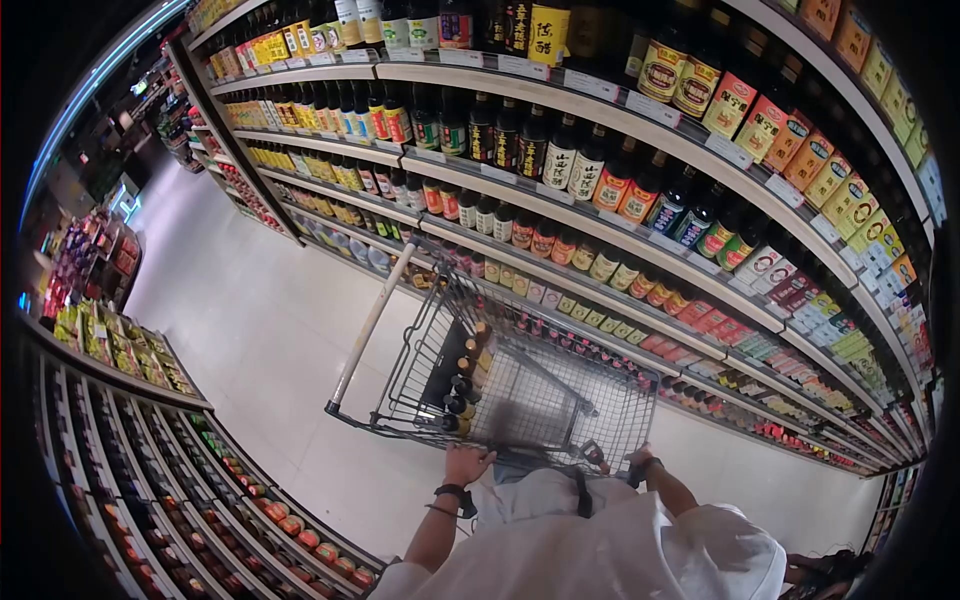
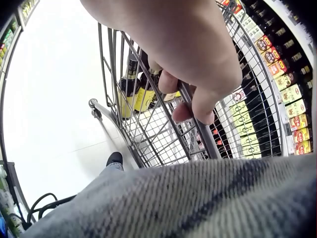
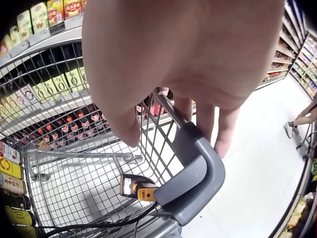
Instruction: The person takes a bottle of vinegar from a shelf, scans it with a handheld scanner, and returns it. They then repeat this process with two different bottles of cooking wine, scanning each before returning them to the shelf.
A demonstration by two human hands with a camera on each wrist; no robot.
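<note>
A wire shopping cart (image 1: pixel 520 390) stands against my front, its long handle bar (image 1: pixel 370 320) off to the left. My left hand (image 1: pixel 468 463) grips the near side rail (image 2: pixel 203 131), fingers curled around it in the left wrist view. Farther right, my right hand (image 1: pixel 640 462) holds the cart's rim beside a grey plastic corner piece (image 3: pixel 198 173), thumb inside and fingers outside. Several dark bottles (image 2: pixel 144 99) with yellow labels lie in the cart at the handle end. A yellow-and-black hand-held device (image 3: pixel 138 188) with a black cable sits inside, near the right hand.
Tall shelves (image 1: pixel 560 80) packed with bottles and boxes run along the cart's far side. Lower shelves (image 1: pixel 200 480) line the left behind me. Pale tiled floor (image 1: pixel 260 330) shows between them. Another person's leg and shoe (image 3: pixel 289 130) appear at the right edge of the right wrist view.
</note>
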